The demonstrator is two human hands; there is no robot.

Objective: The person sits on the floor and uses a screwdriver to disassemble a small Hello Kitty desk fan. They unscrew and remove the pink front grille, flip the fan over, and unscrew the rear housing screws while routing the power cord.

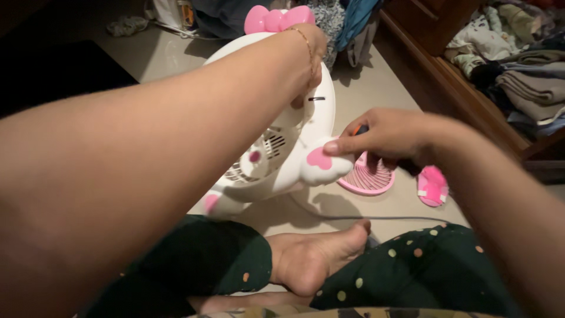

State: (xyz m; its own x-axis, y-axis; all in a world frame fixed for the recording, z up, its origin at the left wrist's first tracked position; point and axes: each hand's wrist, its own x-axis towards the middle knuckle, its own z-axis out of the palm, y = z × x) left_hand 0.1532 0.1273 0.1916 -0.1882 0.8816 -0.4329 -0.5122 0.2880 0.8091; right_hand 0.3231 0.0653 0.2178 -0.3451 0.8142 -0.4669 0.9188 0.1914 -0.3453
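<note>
The white fan [282,159], shaped like a cartoon cat with a pink bow [276,19] on top, stands tilted on the pale floor [388,206] in the middle of the scene, just beyond the person's crossed legs. Its round grille with the pink centre faces near and left, and one of its white feet with a pink heart [321,159] points to the right.

From the left, the long bare forearm crosses the picture up to the far side. The left hand [312,53], with a thin gold bracelet [306,44] at the wrist, lies over the top edge of the fan, just below the bow; the fingers bend behind the rim, so I cannot tell how firmly they grip.

Near the bottom, a bare foot [312,259] rests between the legs in dark green trousers with coloured dots [424,271].

To the right of the fan, the right hand [382,135] is closed around a small tool with an orange and dark handle [359,129]; its thumb touches the foot of the fan. Under this hand a round pink grille [368,176] lies flat on the floor, and just right of it a small pink part [432,185]. A thin grey cable [376,218] runs over the floor near the legs. Far right, folded clothes [529,82] lie on a wooden shelf [465,88].
</note>
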